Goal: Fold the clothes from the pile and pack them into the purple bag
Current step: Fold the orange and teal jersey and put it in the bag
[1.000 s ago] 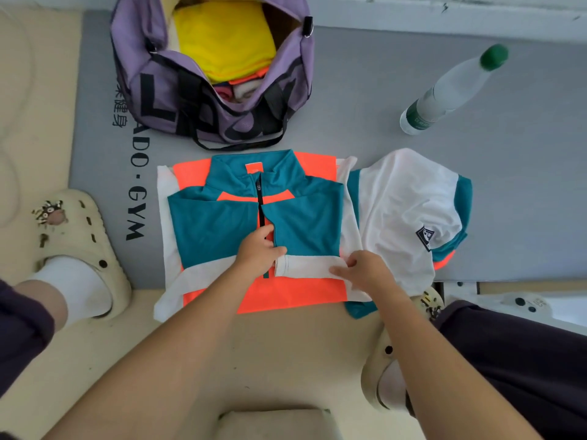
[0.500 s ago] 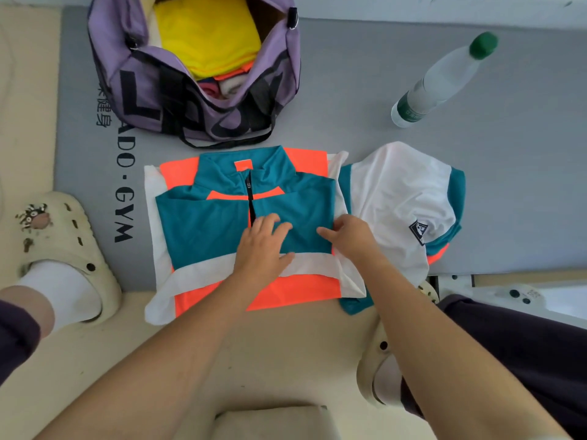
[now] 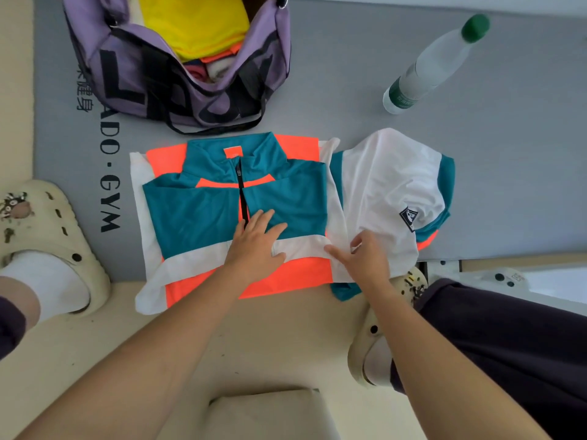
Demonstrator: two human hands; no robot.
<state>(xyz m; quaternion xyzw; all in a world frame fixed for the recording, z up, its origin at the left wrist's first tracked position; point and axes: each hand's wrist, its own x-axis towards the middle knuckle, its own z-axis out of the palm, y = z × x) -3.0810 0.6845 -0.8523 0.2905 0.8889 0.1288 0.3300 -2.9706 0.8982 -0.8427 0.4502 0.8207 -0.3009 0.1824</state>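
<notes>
A teal, orange and white zip jacket (image 3: 197, 217) lies face up on the grey gym mat (image 3: 508, 154), its left side folded in. Its right sleeve (image 3: 387, 185), white with a dark badge, spreads out to the right. My left hand (image 3: 254, 246) presses flat on the chest beside the zip, fingers straight. My right hand (image 3: 365, 258) rests on the white fabric at the jacket's right edge, index finger stretched left and thumb raised. The purple bag (image 3: 133, 74) stands open behind the jacket, with a folded yellow garment (image 3: 193, 23) on top inside.
A clear water bottle (image 3: 428, 68) with a green cap lies on the mat at the back right. My feet in cream clogs sit at the left (image 3: 41, 236) and lower right (image 3: 374, 354). A white device (image 3: 508, 277) lies at the right edge.
My right hand has slid from the teal chest panel out to the jacket's right edge. My left hand stays flat near the zip.
</notes>
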